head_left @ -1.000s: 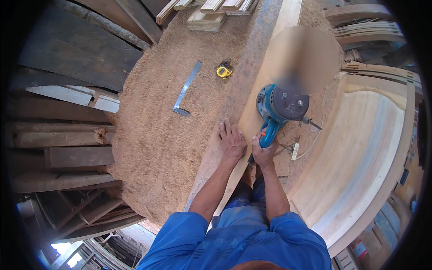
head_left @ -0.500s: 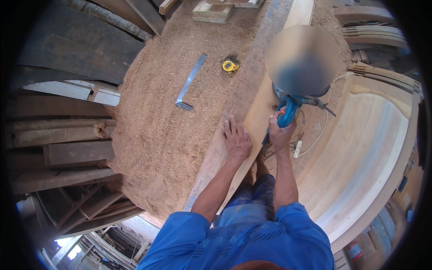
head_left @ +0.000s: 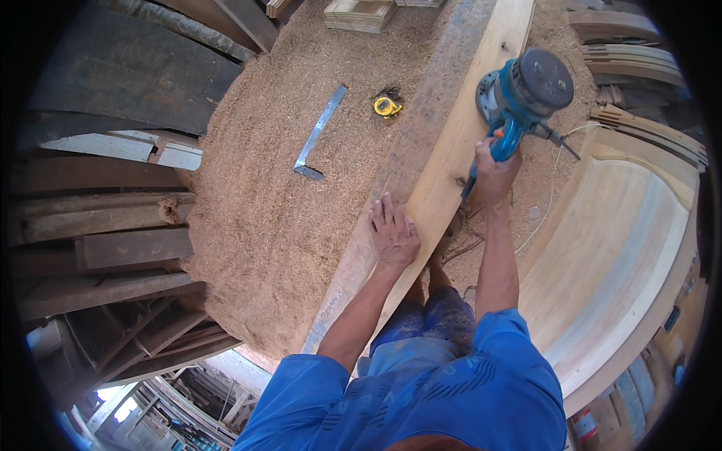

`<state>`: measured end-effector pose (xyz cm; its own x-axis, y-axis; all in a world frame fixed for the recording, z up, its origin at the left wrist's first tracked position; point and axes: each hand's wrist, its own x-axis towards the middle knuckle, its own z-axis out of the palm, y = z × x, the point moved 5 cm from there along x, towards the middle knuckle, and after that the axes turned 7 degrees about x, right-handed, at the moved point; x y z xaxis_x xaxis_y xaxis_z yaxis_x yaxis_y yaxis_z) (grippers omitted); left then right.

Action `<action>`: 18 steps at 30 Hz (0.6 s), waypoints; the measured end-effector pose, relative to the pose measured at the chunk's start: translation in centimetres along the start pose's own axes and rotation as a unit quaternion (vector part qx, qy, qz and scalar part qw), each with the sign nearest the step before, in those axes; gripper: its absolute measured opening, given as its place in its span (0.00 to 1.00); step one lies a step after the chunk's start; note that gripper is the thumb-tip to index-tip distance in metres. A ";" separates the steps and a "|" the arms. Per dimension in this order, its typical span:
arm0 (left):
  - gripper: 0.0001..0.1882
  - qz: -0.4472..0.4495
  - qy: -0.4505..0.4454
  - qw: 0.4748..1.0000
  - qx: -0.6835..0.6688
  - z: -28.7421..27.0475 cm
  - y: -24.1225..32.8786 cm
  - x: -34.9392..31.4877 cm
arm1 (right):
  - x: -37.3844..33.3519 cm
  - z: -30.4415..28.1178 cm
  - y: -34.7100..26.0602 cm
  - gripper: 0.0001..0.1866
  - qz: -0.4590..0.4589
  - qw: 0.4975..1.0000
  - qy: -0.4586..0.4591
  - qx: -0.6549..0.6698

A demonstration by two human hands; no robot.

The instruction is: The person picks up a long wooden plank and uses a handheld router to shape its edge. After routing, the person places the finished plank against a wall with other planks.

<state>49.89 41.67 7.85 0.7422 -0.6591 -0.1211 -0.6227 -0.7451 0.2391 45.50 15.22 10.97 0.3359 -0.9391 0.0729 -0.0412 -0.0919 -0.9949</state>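
Observation:
My right hand (head_left: 496, 174) is wrapped round the handle of a teal router (head_left: 519, 94) with a dark round motor cap. The router's base sits at the right edge of a long pale wooden plank (head_left: 444, 169). Lying flat with its fingers spread, my left hand (head_left: 395, 237) presses across the plank's left edge and the worn beam (head_left: 368, 233) beneath it. Under the router's handle, the trigger side is covered by my fingers. The bit is out of sight.
Left of the beam, a metal square (head_left: 320, 135) and a yellow tape measure (head_left: 386, 106) lie on wood shavings (head_left: 263, 218). A curved wooden panel (head_left: 609, 263) stands at the right. A pale cord (head_left: 551, 203) trails beside it. Stacked timber (head_left: 135, 252) lines the left.
My right hand has moved the router forward and to the right along the plank, and my right arm reaches farther out. My left hand stays at the same spot.

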 end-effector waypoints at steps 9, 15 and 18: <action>0.22 0.015 0.003 0.999 0.028 -0.3 0.0 -0.1 | 16.4 0.0 1.6 0.19 -0.003 1.000 0.028 -0.007; 0.22 0.028 0.017 0.999 0.023 -0.8 0.1 0.1 | 22.2 0.1 1.0 0.19 -0.029 0.996 -0.037 0.076; 0.23 0.022 0.008 0.999 0.028 -0.5 0.0 0.1 | 20.8 -0.5 1.6 0.19 -0.028 0.997 -0.038 0.054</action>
<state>50.10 41.64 8.31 0.7169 -0.6905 -0.0962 -0.6677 -0.7198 0.1899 51.96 -4.59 10.90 0.4046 -0.9057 0.1268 0.0801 -0.1030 -0.9915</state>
